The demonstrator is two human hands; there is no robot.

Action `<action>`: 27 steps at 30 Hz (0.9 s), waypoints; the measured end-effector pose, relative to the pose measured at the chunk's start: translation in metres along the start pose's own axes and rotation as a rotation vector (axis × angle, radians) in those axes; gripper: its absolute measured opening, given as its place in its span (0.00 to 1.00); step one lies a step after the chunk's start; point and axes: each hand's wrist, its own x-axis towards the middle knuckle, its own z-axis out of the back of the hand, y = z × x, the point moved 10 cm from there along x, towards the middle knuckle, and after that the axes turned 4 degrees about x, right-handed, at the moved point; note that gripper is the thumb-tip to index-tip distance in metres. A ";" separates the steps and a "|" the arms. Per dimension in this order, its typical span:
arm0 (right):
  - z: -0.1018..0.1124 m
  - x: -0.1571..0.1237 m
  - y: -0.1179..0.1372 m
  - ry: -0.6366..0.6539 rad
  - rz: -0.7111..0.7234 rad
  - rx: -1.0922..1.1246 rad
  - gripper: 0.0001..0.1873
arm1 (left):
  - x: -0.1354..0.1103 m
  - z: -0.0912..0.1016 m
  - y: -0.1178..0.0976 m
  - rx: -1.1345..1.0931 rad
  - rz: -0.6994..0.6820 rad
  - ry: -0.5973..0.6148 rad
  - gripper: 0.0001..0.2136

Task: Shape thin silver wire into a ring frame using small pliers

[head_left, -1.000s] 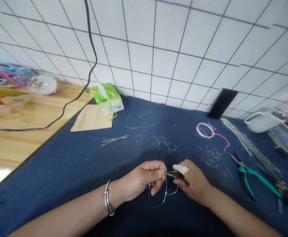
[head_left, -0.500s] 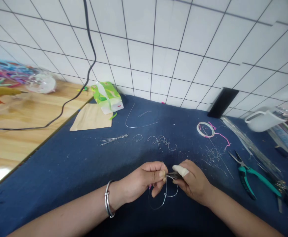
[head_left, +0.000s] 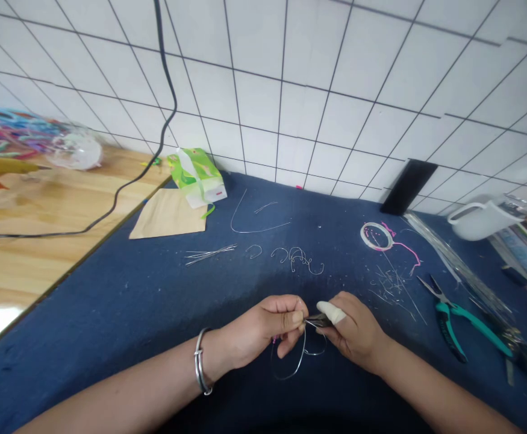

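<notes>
My left hand [head_left: 263, 328] pinches a thin silver wire [head_left: 290, 369] that loops down below my fingers over the blue cloth [head_left: 123, 301]. A silver bangle sits on that wrist. My right hand [head_left: 356, 331], with a white cot on one finger, is closed round a small dark pair of pliers [head_left: 320, 321] whose tip meets the wire right beside my left fingertips. Both hands hover just above the cloth near its front edge.
Bent wire hooks [head_left: 297, 259], straight wire pieces [head_left: 209, 254] and a long curved wire [head_left: 256, 220] lie beyond my hands. Teal-handled pliers [head_left: 459, 319] lie at right. A tape ring with pink cord [head_left: 376, 236], a green tissue pack [head_left: 195, 176], brown paper [head_left: 169, 214] and a white jug [head_left: 480, 220] stand around.
My hands stay where they were. The wire loop below my fingers has shifted slightly as the pliers and left fingers work it.
</notes>
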 end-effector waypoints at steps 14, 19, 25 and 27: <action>-0.003 -0.003 -0.001 0.027 0.044 0.005 0.25 | -0.001 -0.006 0.007 -0.112 0.042 0.090 0.08; -0.003 -0.006 0.001 0.023 0.071 -0.003 0.26 | -0.004 -0.014 0.013 -0.190 0.106 0.156 0.06; -0.002 -0.006 0.006 0.024 0.108 -0.030 0.25 | -0.004 -0.017 0.018 -0.222 0.138 0.197 0.07; -0.001 -0.005 0.007 0.022 0.119 -0.045 0.24 | -0.004 -0.017 0.019 -0.225 0.143 0.206 0.07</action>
